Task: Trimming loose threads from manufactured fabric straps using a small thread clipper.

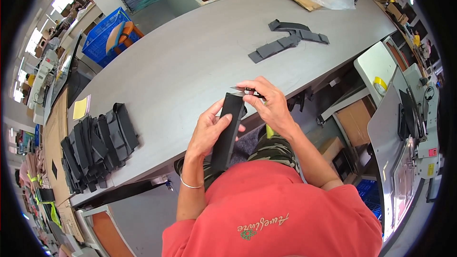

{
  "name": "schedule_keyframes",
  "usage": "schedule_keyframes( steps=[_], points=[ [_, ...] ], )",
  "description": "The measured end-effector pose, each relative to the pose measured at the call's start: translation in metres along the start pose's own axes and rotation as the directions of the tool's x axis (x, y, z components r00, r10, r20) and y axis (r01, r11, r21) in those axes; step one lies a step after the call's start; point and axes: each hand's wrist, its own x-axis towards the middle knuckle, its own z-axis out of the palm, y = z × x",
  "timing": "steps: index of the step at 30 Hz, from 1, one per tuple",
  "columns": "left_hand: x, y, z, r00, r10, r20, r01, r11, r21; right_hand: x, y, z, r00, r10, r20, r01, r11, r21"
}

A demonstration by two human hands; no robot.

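Note:
My left hand point(208, 131) grips a long black fabric strap piece point(227, 131), held upright over the near edge of the grey table point(190, 62). My right hand point(270, 103) is closed on small metal snips point(241, 90), whose tips sit at the strap's top end. Both hands hover just in front of my chest, above my lap.
A pile of several black fabric pieces point(95, 145) lies at the table's left end beside a yellow note pad point(80, 107). A few dark grey strips point(289, 39) lie further back. A sewing machine station point(409, 123) stands at right; a blue crate point(102, 38) sits beyond the table.

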Motion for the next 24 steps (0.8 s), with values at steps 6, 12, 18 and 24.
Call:
schedule_keyframes(
  steps=[6, 12, 18, 24],
  points=[
    [-0.001, -0.006, 0.004, 0.981, 0.139, 0.133, -0.122, 0.984, -0.133, 0.0, 0.002, -0.001, 0.976, 0.185, 0.112, -0.2, 0.97, 0.141],
    [0.008, -0.018, 0.008, 0.988, 0.143, 0.055, -0.138, 0.986, -0.088, -0.004, 0.004, 0.009, 0.978, 0.201, 0.063, -0.211, 0.934, 0.287],
    [0.015, -0.033, 0.002, 1.0, 0.03, -0.003, -0.03, 1.0, 0.009, -0.007, -0.005, 0.009, 0.996, -0.067, -0.052, 0.067, 0.998, 0.009],
    [0.011, -0.031, 0.007, 0.984, 0.092, -0.153, -0.123, 0.971, -0.203, -0.018, -0.007, 0.02, 0.993, -0.116, -0.02, 0.115, 0.993, -0.011]
  ],
)
